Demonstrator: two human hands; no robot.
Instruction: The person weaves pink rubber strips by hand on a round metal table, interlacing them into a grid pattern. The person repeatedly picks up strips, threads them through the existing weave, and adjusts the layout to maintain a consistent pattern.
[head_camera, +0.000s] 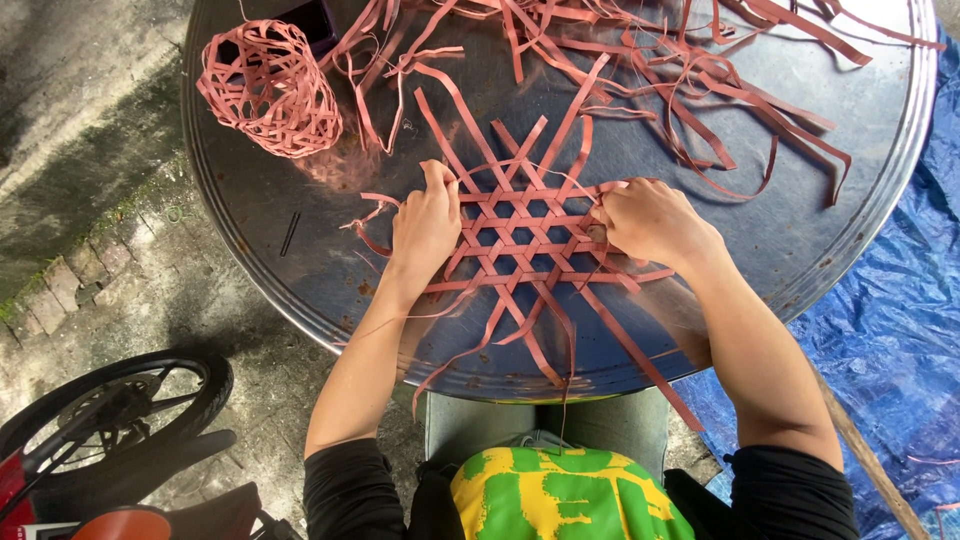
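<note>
1. So, your woven mat (520, 228) lies flat near the middle of the round metal table (250, 250), its centre already laced into open hexagons.
2. Your left hand (425, 225) presses its left side, fingers bent onto the strips.
3. Your right hand (648, 218) pinches a strip at its right edge.
4. Long ends remain unwoven; loose strips (700, 70) wait along the far edge, beside a finished small basket (268, 90).

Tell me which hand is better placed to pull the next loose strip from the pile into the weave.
Probably the right hand. It rests on the weave's right edge, nearest the loose strips heaped at the table's upper right. The left hand presses the weave's left side, farther from that pile.
</note>
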